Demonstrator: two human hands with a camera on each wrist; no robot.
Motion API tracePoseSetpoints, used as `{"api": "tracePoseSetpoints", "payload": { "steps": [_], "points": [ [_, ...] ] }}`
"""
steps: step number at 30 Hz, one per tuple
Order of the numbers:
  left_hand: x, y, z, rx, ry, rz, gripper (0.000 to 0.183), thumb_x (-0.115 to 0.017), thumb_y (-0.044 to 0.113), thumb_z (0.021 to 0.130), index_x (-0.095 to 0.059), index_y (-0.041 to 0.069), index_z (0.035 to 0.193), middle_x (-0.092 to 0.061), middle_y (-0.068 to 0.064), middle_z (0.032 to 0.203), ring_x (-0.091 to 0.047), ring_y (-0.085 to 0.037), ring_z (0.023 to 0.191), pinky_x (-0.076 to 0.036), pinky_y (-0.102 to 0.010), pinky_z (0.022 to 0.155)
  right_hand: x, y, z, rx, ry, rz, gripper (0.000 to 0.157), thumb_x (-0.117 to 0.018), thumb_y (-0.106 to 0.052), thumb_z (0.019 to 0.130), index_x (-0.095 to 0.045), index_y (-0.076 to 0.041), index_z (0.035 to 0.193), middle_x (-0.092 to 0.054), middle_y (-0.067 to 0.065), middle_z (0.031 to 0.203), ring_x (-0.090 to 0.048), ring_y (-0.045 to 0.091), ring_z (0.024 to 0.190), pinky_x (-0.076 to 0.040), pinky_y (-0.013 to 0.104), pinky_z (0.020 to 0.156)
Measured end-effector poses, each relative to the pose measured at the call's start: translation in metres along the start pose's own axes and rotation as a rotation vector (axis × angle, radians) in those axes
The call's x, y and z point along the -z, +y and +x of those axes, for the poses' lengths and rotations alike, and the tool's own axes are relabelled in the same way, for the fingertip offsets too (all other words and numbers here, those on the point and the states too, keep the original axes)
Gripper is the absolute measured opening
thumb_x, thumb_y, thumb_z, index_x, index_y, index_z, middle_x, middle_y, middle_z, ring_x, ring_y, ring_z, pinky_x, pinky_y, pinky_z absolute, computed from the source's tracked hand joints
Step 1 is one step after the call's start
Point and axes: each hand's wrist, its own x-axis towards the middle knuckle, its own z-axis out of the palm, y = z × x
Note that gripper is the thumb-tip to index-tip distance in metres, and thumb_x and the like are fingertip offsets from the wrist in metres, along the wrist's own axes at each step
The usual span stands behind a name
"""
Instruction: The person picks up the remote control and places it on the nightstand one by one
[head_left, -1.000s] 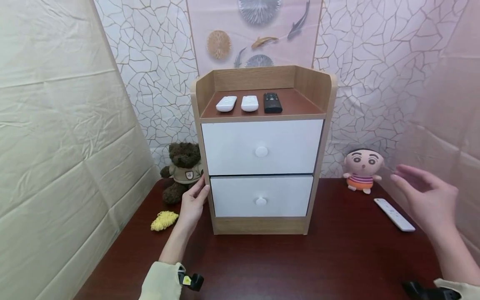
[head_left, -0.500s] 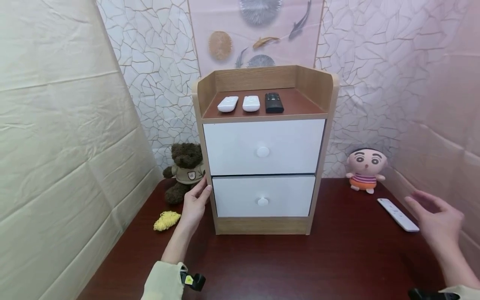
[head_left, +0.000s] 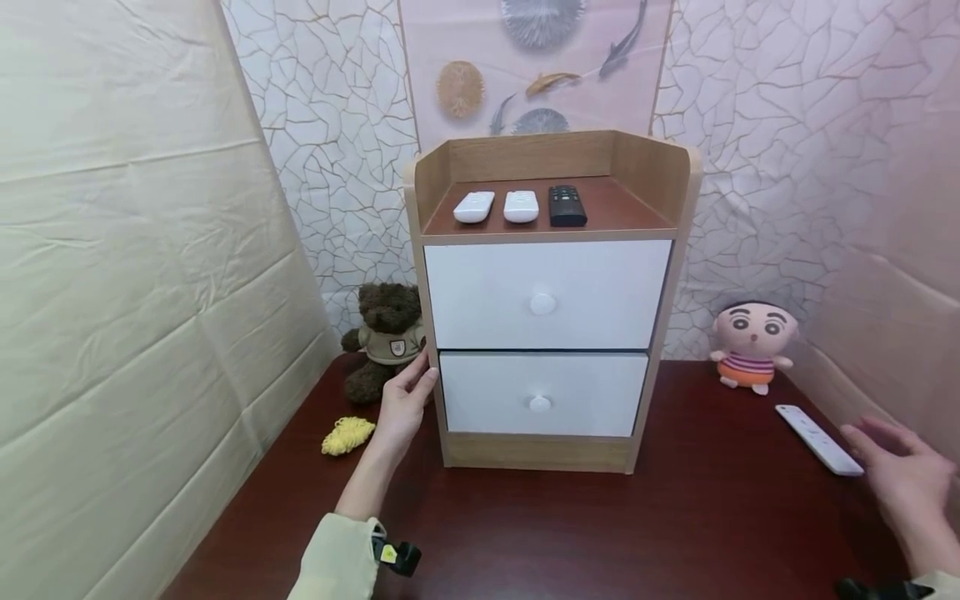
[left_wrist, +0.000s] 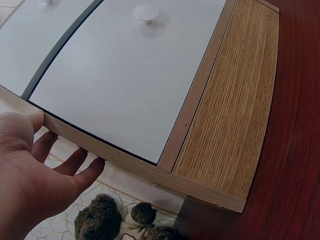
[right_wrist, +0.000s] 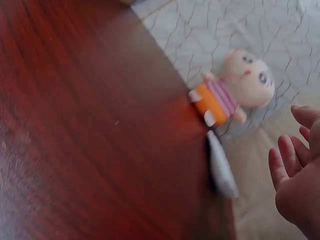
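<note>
A wooden cabinet [head_left: 536, 454] with two white drawers [head_left: 540, 392] stands on the dark red table, both drawers closed. My left hand [head_left: 405, 404] holds its left edge, thumb at the front and fingers against the side panel [left_wrist: 130, 160]. On the right, a white remote control [head_left: 819, 442] lies flat on the table. My right hand [head_left: 907, 479] hovers beside the near end of that remote, fingers loosely bent and holding nothing. In the right wrist view the same hand [right_wrist: 300, 175] is apart from the remote [right_wrist: 221, 165].
On the cabinet top lie two white remotes [head_left: 474, 207] and a black remote [head_left: 567, 206]. A brown teddy bear [head_left: 390, 333] and a yellow yarn bundle [head_left: 348, 436] are at left. A plush doll [head_left: 753, 346] sits behind the right remote. Cloth walls flank the table.
My right hand has come down and to the right, nearer the table and the white remote's near end. The head view has turned slightly left. My left hand stays on the cabinet.
</note>
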Motion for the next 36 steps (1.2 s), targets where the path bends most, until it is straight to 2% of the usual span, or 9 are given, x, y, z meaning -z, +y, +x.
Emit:
{"api": "tracePoseSetpoints", "payload": {
  "steps": [4,8,9,13,21,26,30,32,36],
  "points": [
    [-0.001,0.0,0.0,-0.003,0.005,0.001,0.055,-0.055,0.014,0.108,-0.036,0.003,0.158,-0.034,-0.016,0.162,-0.037,-0.033,0.145,-0.04,-0.053,0.112,0.001,0.016,0.007,-0.039,0.0,-0.109,0.018,-0.076,-0.028,0.093,-0.076,-0.03,0.111,-0.05,-0.037,0.075,-0.051,-0.019,0.074,-0.042,0.006,0.063],
    [-0.001,0.001,0.0,-0.001,0.009,0.007,0.054,-0.055,0.012,0.108,-0.037,0.004,0.158,-0.036,-0.016,0.162,-0.039,-0.033,0.144,-0.042,-0.052,0.11,-0.001,0.027,0.009,0.006,0.007,-0.381,0.07,-0.072,-0.041,0.094,-0.055,0.002,0.145,-0.037,-0.044,0.07,-0.039,-0.02,0.074,-0.034,0.012,0.066],
    [-0.001,0.001,0.0,-0.001,0.01,0.007,0.054,-0.055,0.012,0.108,-0.037,0.004,0.158,-0.036,-0.016,0.161,-0.04,-0.033,0.144,-0.042,-0.052,0.11,-0.002,0.029,0.01,0.02,0.006,-0.4,0.07,-0.072,-0.04,0.094,-0.054,0.005,0.145,-0.038,-0.043,0.067,-0.039,-0.02,0.07,-0.034,0.013,0.065],
    [-0.001,0.001,-0.001,-0.003,0.015,0.01,0.053,-0.055,0.012,0.108,-0.037,0.004,0.158,-0.037,-0.016,0.161,-0.041,-0.033,0.144,-0.041,-0.054,0.11,-0.007,0.036,0.011,0.055,0.009,-0.426,0.068,-0.071,-0.035,0.095,-0.052,0.008,0.145,-0.039,-0.041,0.063,-0.034,-0.022,0.057,-0.033,0.015,0.065],
    [-0.001,0.0,0.0,0.007,0.016,-0.001,0.053,-0.054,0.013,0.109,-0.036,0.004,0.158,-0.035,-0.016,0.162,-0.038,-0.033,0.145,-0.04,-0.054,0.112,-0.011,0.048,0.012,0.053,0.058,-0.434,0.067,-0.071,-0.034,0.095,-0.051,0.001,0.148,-0.029,-0.042,0.064,-0.031,-0.018,0.064,-0.032,0.02,0.08],
    [-0.001,0.001,0.001,0.01,0.015,-0.002,0.053,-0.054,0.013,0.109,-0.036,0.004,0.158,-0.034,-0.017,0.162,-0.038,-0.034,0.145,-0.039,-0.053,0.112,-0.011,0.052,0.014,0.032,0.099,-0.41,0.066,-0.072,-0.031,0.094,-0.051,-0.002,0.149,-0.032,-0.038,0.071,-0.049,0.021,0.091,-0.036,0.035,0.102],
    [-0.002,0.001,0.0,0.011,0.021,0.004,0.053,-0.054,0.013,0.109,-0.037,0.005,0.158,-0.035,-0.016,0.162,-0.039,-0.033,0.144,-0.04,-0.052,0.112,-0.011,0.052,0.014,0.036,0.108,-0.423,0.063,-0.071,-0.026,0.094,-0.051,0.0,0.148,-0.047,-0.022,0.073,-0.045,0.039,0.104,-0.035,0.039,0.106],
    [-0.002,0.001,0.0,0.012,0.025,0.008,0.053,-0.054,0.013,0.109,-0.037,0.005,0.158,-0.036,-0.016,0.161,-0.04,-0.033,0.144,-0.041,-0.052,0.111,-0.012,0.053,0.014,0.054,0.107,-0.435,0.061,-0.069,-0.022,0.095,-0.051,0.003,0.147,-0.058,0.002,0.077,-0.046,0.041,0.105,-0.034,0.043,0.104],
    [-0.002,0.0,0.0,0.008,0.037,0.012,0.053,-0.055,0.013,0.108,-0.038,0.005,0.158,-0.038,-0.017,0.16,-0.041,-0.033,0.143,-0.042,-0.053,0.11,-0.017,0.055,0.012,0.056,0.092,-0.432,0.059,-0.066,-0.018,0.097,-0.047,0.009,0.146,-0.057,0.037,0.115,-0.04,0.051,0.121,-0.029,0.052,0.107]
  ]
}}
